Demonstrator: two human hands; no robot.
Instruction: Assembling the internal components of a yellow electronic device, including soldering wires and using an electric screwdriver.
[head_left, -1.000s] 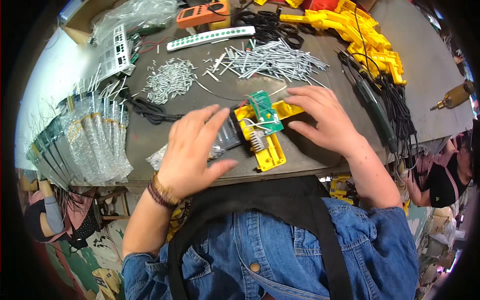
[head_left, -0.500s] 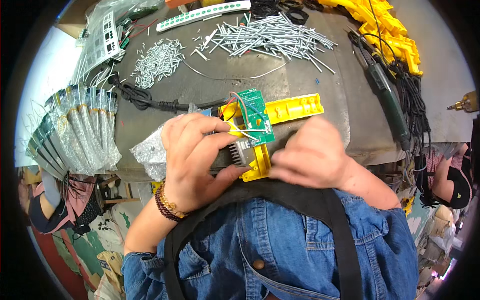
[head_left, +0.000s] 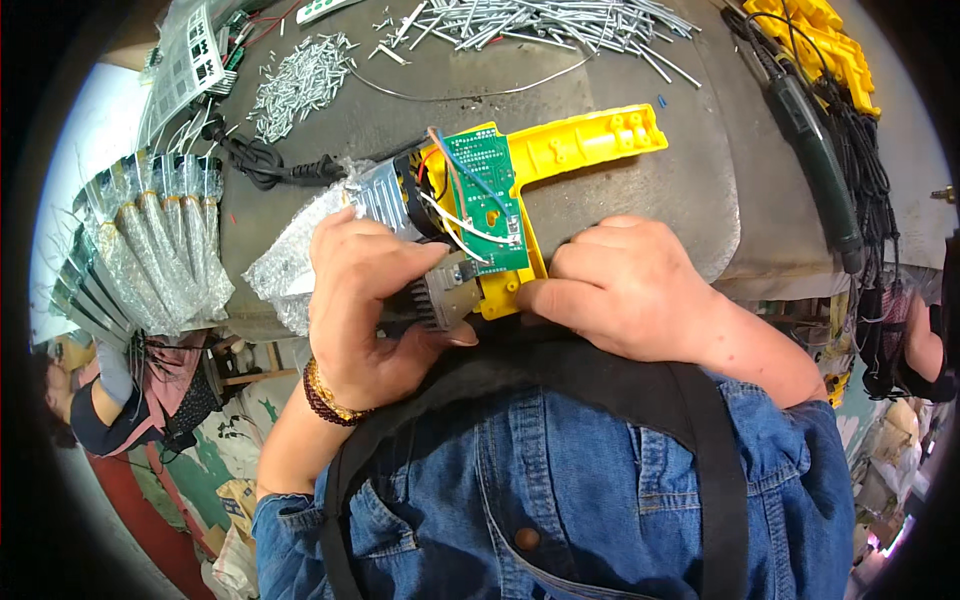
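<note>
A yellow plastic housing half [head_left: 580,145] lies at the middle of the bench, its long handle stretching to the right. On it sits a green circuit board [head_left: 480,165] with white, blue and red wires. A grey finned heat sink [head_left: 435,295] at the board's lower left is between the thumb and fingers of my left hand [head_left: 365,300], which is closed on it. My right hand [head_left: 630,285] is curled, with its thumb and finger at the housing's lower end; most of its fingertips are hidden. A silvery cylindrical part [head_left: 380,195] joins the housing's left side, above bubble wrap [head_left: 295,255].
Short screws [head_left: 300,85] and long screws [head_left: 560,22] are heaped at the back. Bubble-wrapped parts [head_left: 165,235] stand at the left, near a black cable [head_left: 265,165]. A dark green electric screwdriver [head_left: 815,155] and yellow housings [head_left: 825,45] lie at the right.
My left fingers have come off the wires and closed on the heat sink. The heat sink sits farther left of the housing. My right hand, blurred before, is now steady at the housing's lower end.
</note>
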